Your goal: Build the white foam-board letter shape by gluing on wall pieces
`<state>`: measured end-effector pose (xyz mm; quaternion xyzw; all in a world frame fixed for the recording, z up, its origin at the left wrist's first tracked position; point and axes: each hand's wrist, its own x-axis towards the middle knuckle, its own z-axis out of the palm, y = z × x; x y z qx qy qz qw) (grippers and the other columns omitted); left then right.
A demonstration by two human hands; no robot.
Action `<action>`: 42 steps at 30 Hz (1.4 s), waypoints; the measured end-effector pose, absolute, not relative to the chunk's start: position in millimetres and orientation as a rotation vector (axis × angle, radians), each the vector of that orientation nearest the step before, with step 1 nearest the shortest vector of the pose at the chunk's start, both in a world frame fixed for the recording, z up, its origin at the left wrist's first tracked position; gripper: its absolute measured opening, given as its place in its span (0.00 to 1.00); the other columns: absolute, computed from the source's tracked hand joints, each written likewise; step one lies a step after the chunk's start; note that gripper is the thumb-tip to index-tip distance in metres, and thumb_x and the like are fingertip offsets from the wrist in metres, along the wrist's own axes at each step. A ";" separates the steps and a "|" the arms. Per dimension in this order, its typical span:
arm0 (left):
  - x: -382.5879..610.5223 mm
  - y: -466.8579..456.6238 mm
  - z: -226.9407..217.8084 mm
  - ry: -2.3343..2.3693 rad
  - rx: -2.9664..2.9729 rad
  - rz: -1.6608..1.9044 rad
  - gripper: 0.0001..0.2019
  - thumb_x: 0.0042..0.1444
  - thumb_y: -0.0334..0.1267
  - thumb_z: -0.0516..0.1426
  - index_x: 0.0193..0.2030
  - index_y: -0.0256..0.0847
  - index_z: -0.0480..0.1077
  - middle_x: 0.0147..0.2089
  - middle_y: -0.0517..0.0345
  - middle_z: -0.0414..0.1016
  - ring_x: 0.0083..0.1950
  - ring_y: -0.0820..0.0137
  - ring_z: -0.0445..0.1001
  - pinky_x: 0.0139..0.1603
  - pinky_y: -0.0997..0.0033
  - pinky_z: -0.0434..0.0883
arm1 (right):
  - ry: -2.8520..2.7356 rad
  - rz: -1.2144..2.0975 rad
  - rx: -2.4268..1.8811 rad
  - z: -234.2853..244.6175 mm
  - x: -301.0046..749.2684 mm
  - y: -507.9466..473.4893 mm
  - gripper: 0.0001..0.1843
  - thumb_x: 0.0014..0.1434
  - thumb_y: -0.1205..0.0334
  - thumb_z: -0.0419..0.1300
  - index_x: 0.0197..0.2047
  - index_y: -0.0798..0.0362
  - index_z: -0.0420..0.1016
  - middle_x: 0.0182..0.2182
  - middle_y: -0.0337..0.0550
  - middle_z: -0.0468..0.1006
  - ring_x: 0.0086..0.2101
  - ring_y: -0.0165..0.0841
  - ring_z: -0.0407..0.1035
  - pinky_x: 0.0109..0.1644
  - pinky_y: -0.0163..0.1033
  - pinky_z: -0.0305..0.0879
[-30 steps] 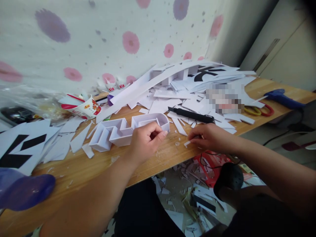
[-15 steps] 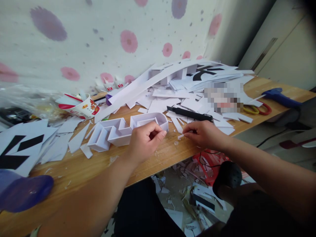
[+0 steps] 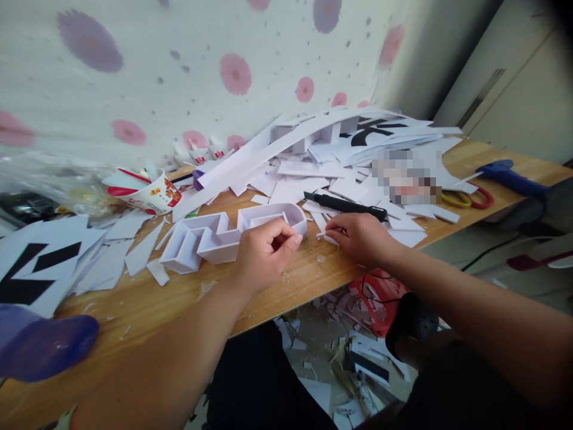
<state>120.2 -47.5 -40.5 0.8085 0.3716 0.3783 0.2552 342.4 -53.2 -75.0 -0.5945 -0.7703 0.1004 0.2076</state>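
A white foam-board letter model (image 3: 210, 236) with raised walls lies on the wooden table (image 3: 179, 298). My left hand (image 3: 264, 254) rests closed in a loose fist against the model's near right end. My right hand (image 3: 358, 236) pinches a small white scrap (image 3: 323, 234) just right of the model's curved end. A black utility knife (image 3: 344, 206) lies just behind my right hand.
White paper offcuts (image 3: 313, 161) pile up across the back of the table. A noodle cup (image 3: 145, 191) stands at back left, printed black-and-white sheets (image 3: 40, 269) at left, a purple object (image 3: 45, 343) at the near left. Scissors (image 3: 468, 198) and a blue glue gun (image 3: 510, 174) lie at right.
My right hand picked a small white scrap off the table and moved it left and back toward the model's curved end. My left hand stayed put.
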 end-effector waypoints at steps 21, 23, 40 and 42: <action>120.4 -46.2 -52.1 0.849 2.050 0.955 0.12 0.50 0.35 0.64 0.41 0.40 0.69 0.33 0.60 0.73 0.28 0.77 0.71 0.28 0.77 0.70 | -1.690 0.932 -1.302 -36.4 321.7 -87.5 0.15 0.60 0.53 0.56 0.27 0.52 0.73 0.20 0.38 0.74 0.23 0.28 0.63 0.29 0.35 0.60; 119.0 -45.9 -52.7 0.780 2.098 0.986 0.14 0.51 0.33 0.63 0.45 0.41 0.68 0.37 0.59 0.73 0.30 0.77 0.71 0.30 0.76 0.71 | -1.699 0.919 -1.310 -36.2 319.6 -87.7 0.15 0.60 0.53 0.56 0.27 0.52 0.73 0.20 0.37 0.74 0.23 0.28 0.63 0.29 0.35 0.59; 119.3 -46.1 -49.3 1.067 2.079 1.008 0.14 0.55 0.45 0.61 0.26 0.39 0.66 0.21 0.65 0.65 0.22 0.77 0.62 0.22 0.77 0.60 | -1.781 0.543 -1.283 -38.5 305.4 -101.6 0.08 0.61 0.60 0.58 0.34 0.50 0.77 0.24 0.37 0.78 0.26 0.30 0.71 0.30 0.34 0.64; 119.1 -47.3 -48.5 1.050 2.116 1.036 0.13 0.56 0.44 0.60 0.26 0.39 0.68 0.22 0.63 0.68 0.23 0.76 0.64 0.24 0.76 0.62 | -1.778 0.525 -1.264 -40.0 304.0 -104.1 0.08 0.61 0.60 0.58 0.35 0.50 0.77 0.24 0.37 0.79 0.27 0.30 0.72 0.31 0.34 0.65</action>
